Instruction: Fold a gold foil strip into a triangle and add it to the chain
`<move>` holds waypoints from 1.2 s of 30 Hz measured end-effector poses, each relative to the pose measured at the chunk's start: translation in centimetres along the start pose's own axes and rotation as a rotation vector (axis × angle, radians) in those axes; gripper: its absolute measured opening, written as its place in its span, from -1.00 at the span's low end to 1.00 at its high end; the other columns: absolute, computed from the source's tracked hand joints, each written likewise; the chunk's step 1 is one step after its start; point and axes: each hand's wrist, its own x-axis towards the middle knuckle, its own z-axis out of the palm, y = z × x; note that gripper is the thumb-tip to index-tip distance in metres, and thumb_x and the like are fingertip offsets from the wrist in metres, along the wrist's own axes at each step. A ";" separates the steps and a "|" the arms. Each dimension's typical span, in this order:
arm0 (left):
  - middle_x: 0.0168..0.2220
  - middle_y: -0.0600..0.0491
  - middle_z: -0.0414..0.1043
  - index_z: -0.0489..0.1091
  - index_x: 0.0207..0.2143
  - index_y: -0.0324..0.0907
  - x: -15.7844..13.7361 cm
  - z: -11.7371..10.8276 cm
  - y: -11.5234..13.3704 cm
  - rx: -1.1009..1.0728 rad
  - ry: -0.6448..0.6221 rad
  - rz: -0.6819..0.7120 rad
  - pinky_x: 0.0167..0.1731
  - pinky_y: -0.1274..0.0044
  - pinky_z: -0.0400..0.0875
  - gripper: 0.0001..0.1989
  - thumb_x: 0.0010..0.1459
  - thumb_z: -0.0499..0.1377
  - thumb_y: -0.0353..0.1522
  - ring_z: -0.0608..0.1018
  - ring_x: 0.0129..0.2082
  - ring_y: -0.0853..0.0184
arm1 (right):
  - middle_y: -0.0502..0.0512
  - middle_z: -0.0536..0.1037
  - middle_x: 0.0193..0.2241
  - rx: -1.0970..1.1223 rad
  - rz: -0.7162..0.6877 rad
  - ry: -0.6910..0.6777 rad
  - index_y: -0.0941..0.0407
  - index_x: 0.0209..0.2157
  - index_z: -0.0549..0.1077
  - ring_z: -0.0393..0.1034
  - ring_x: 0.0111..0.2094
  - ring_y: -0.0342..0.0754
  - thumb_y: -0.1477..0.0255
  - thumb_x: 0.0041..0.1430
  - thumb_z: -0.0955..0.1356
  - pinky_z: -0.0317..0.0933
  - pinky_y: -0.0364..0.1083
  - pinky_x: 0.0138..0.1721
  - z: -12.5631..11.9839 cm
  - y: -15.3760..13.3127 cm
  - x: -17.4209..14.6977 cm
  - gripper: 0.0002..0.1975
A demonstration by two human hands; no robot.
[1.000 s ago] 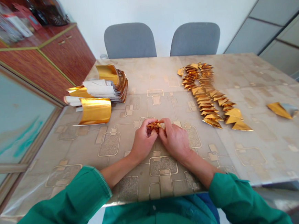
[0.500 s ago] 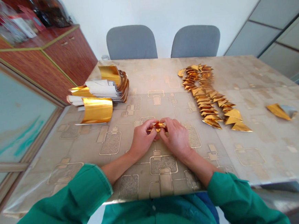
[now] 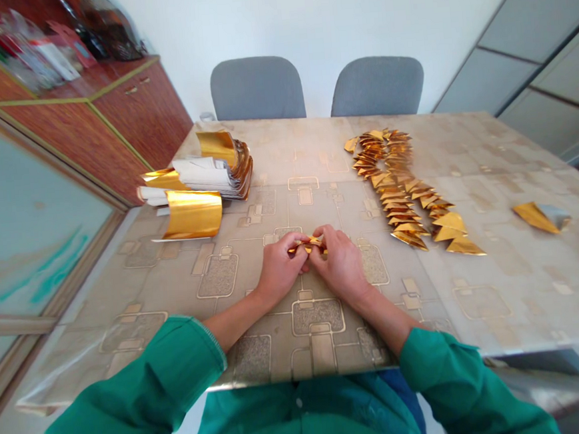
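Between my fingertips, just above the table's front middle, is a small piece of folded gold foil paper (image 3: pixel 313 243). My left hand (image 3: pixel 284 263) pinches its left end, with thumb and fingers closed. Closed on the right end is my right hand (image 3: pixel 340 260). The fingers cover much of the paper, so its full shape is hidden. Off to the left lies a stack of gold foil sheets (image 3: pixel 238 171) with white backs, and a single curled gold sheet (image 3: pixel 193 213) rests in front of it. Rows of folded gold pieces (image 3: pixel 401 201) stand to the right.
A patterned cloth covers the table (image 3: pixel 325 351). One gold and silver folded piece (image 3: pixel 540 217) lies far right. Two grey chairs (image 3: pixel 257 89) stand behind the table. A wooden cabinet (image 3: pixel 136 115) with bags and bottles is at the back left, beside a glass panel (image 3: pixel 31 244).
My fingers have shifted slightly around the gold paper, and the right index finger sits a little higher. The whole view has tilted slightly; the stacks and rows stay put.
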 end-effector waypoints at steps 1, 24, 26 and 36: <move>-0.50 0.15 0.51 0.47 -0.26 -0.19 0.0 0.0 0.0 0.004 0.007 0.001 -0.62 0.65 0.42 -0.82 0.11 0.13 -0.34 0.51 -0.65 0.45 | 0.10 0.54 -0.34 -0.009 0.005 -0.001 0.11 -0.18 0.41 0.39 -0.31 -0.03 0.46 0.17 0.25 0.04 -0.13 -0.37 0.0 0.0 0.0 -0.81; -0.51 0.16 0.51 0.47 -0.27 -0.15 0.3 0.0 -0.3 0.163 0.046 0.046 -0.63 0.64 0.37 -0.83 0.11 0.11 -0.39 0.53 -0.65 0.43 | 0.06 0.54 -0.39 -0.080 0.017 -0.023 0.11 -0.18 0.42 0.39 -0.38 -0.08 0.45 0.21 0.25 0.03 -0.15 -0.41 -0.4 0.3 0.2 -0.83; -0.55 0.17 0.49 0.47 -0.26 -0.16 0.4 -0.2 -0.4 0.160 0.055 0.030 -0.62 0.64 0.38 -0.83 0.11 0.11 -0.38 0.52 -0.66 0.42 | 0.03 0.54 -0.40 -0.021 0.023 -0.065 0.11 -0.17 0.41 0.38 -0.42 -0.11 0.46 0.22 0.24 0.04 -0.17 -0.42 -0.8 0.5 0.1 -0.83; -0.49 0.13 0.52 0.37 0.01 -0.18 -0.3 -0.6 0.0 0.148 -0.026 0.093 -0.54 0.63 0.41 -0.66 0.25 0.09 -0.23 0.53 -0.63 0.44 | 0.06 0.55 -0.40 -0.007 -0.083 0.025 0.11 -0.26 0.46 0.39 -0.37 -0.09 0.47 0.28 0.24 0.15 -0.15 -0.33 -2.4 1.9 0.1 -0.84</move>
